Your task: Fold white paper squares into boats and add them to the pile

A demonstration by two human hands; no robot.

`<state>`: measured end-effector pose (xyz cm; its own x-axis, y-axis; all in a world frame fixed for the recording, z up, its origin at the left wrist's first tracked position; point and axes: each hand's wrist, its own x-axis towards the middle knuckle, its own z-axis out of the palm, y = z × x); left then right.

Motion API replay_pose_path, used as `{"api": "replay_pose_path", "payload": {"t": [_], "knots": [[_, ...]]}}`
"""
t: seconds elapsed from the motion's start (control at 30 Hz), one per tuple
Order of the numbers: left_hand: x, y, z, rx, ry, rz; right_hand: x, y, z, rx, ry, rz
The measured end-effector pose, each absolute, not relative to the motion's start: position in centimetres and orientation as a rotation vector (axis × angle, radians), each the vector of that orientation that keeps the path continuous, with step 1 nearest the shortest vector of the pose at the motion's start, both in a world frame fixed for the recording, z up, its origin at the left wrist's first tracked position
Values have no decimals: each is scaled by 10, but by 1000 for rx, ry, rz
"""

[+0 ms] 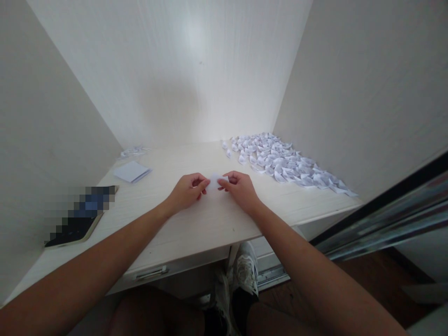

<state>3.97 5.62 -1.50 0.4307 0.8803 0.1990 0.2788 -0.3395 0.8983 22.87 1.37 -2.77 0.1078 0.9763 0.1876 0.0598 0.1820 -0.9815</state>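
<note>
Between my two hands is a small piece of white paper, held just above the white desk top. My left hand pinches its left edge between thumb and fingers. On the other side, my right hand grips the right edge the same way. Whether the paper is folded is hard to make out. To the right and behind lies a large spread of small folded white paper pieces. A stack of white paper sheets rests on the desk to the left.
A tablet or phone, its screen partly pixelated, lies at the desk's left edge. Thin white paper strips sit in the back left corner. Walls enclose the desk on three sides. Below its front edge are a drawer handle and a sneaker.
</note>
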Motion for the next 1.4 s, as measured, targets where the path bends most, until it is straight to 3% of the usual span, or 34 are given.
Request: {"api": "replay_pose_path", "payload": {"t": [0.33,0.53,1.4], "knots": [[48,45,-21,1753,923,1135,230,16,-24,-1074,-1051,874],[46,43,-15,1807,904,1242,230,13,-23,-1039,-1015,1094],[44,43,-12,1858,763,1196,231,10,-18,-934,-974,1127]]}}
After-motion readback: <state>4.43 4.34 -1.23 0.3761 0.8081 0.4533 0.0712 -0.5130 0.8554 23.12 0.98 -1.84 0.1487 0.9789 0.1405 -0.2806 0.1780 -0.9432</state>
